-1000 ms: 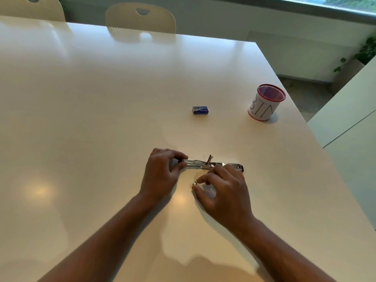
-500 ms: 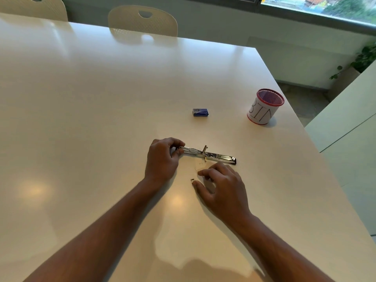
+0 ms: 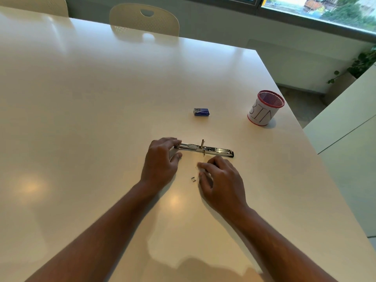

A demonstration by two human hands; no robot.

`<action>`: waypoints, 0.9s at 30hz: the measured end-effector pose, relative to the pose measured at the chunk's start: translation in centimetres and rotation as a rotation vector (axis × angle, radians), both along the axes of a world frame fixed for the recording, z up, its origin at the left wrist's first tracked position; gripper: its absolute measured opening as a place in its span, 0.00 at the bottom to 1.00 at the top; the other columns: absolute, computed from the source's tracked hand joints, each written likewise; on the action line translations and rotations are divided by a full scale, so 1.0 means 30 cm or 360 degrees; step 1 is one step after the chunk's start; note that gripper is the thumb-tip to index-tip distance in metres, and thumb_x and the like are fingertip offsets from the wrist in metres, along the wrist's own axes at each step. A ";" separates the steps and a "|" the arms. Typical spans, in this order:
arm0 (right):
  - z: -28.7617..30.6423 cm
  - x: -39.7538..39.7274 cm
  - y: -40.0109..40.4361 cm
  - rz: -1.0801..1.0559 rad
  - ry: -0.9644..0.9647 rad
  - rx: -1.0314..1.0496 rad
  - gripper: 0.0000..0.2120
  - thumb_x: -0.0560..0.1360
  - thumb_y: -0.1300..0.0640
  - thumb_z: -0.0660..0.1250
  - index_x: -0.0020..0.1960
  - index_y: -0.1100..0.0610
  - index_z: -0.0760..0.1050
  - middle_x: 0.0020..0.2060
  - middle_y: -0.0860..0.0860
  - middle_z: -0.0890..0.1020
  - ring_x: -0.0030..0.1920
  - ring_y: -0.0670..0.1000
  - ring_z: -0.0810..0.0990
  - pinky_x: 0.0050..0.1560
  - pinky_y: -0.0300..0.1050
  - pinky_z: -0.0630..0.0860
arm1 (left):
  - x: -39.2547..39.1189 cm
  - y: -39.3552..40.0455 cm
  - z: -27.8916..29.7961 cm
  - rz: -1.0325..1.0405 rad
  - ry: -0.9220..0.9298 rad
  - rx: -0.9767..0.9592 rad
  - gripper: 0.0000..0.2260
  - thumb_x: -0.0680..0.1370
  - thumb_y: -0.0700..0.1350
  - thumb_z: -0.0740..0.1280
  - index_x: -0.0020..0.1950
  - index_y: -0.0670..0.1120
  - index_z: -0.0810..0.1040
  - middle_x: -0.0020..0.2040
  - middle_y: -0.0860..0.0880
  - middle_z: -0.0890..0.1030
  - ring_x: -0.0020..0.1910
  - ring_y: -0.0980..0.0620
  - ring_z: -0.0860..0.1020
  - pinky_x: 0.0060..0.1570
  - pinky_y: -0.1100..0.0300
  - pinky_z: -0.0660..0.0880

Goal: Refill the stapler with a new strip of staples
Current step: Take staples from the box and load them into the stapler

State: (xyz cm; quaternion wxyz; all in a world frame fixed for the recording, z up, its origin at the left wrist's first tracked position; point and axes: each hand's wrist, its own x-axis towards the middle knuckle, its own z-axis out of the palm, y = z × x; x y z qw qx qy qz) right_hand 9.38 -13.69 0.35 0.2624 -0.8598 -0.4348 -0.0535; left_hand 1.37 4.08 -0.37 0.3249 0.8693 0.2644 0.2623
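Observation:
The silver stapler [image 3: 215,149] lies flat on the white table [image 3: 101,98], opened out, with a small pin standing up at its middle. My left hand [image 3: 160,161] is at its left end: the fingers rest on that end and the thumb sits apart just below it. My right hand [image 3: 221,182] is in front of the stapler, fingers loosely curled, its index fingertip touching a tiny staple piece [image 3: 196,165]. A second short staple piece [image 3: 193,179] lies loose on the table beside the thumb. The blue staple box [image 3: 201,111] sits farther back.
A white mesh cup with a red rim, lettered BIN [image 3: 264,108], stands near the table's right edge. A cream chair [image 3: 144,19] is tucked in at the far side. The floor drops away to the right, where a second white surface [image 3: 345,119] begins.
My left thumb has come off the stapler's end, which it pinched before. My right hand has drawn back from the stapler toward the small staple pieces.

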 end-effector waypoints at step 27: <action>-0.017 -0.004 -0.062 0.0160 -0.0183 0.0060 0.10 0.81 0.56 0.70 0.60 0.53 0.85 0.52 0.48 0.83 0.51 0.49 0.80 0.49 0.49 0.80 | -0.208 -0.049 -0.043 -0.0088 0.0546 0.0437 0.29 0.85 0.57 0.56 0.83 0.48 0.58 0.84 0.51 0.57 0.83 0.54 0.52 0.81 0.55 0.50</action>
